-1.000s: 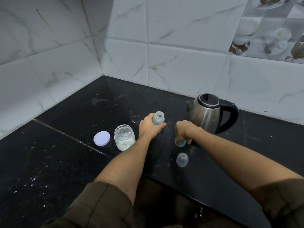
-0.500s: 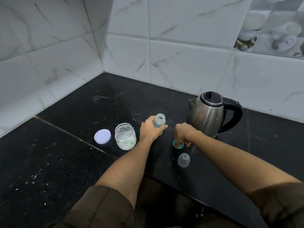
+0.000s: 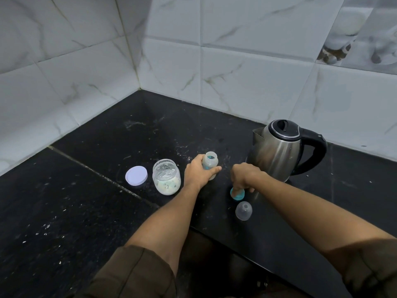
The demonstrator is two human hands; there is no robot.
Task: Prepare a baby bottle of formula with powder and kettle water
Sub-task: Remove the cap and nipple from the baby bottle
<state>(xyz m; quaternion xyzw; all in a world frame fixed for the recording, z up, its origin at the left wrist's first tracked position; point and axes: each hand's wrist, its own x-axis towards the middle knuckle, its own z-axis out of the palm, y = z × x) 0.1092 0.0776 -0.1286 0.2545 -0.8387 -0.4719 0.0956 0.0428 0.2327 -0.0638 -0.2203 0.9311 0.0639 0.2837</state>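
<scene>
The left hand [image 3: 198, 172] wraps the open baby bottle [image 3: 210, 161], which stands upright on the bench [image 3: 86, 211] between the formula jar [image 3: 166, 176] and the kettle [image 3: 279, 151]. The right hand [image 3: 245, 176] pinches the teal nipple ring [image 3: 238, 194] against the bench, probably setting it aside, though its fingers hide the teat. Steady the bottle and park the ring teat-up beside the clear cap [image 3: 243, 210], off the grit. The bench is black stone flecked white. Marbled wall tiles [image 3: 247, 82] meet in a corner.
</scene>
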